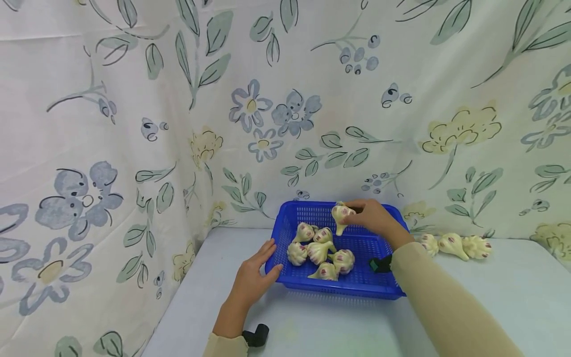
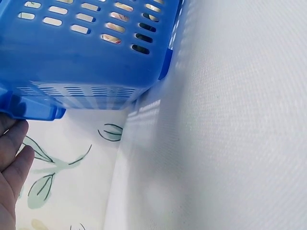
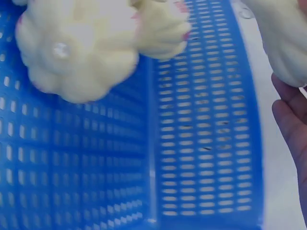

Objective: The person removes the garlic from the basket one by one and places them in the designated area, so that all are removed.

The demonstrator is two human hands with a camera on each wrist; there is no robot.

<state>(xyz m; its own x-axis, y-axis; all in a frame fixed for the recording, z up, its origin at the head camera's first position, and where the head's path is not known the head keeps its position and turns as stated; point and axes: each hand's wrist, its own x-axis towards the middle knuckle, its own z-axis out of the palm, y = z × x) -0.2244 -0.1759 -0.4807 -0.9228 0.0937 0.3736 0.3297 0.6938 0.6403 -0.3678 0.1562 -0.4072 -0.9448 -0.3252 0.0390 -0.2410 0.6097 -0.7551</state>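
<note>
The garlic bulb [image 1: 341, 213] sat stem-down in the pinching fingers [image 1: 355, 203] of the right hand [image 1: 371, 217], above the blue basket [image 1: 366, 248]; the left hand [image 1: 255, 273], fingers loosely extended, was at the basket's left rim.

Floral fabric [image 1: 276, 59] hanging behind and at left, white tabletop [image 1: 513, 282], seemingly cloth-covered, soft even light

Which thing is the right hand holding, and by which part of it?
The right hand holds a garlic bulb by its rounded body, narrow neck downward.
</note>
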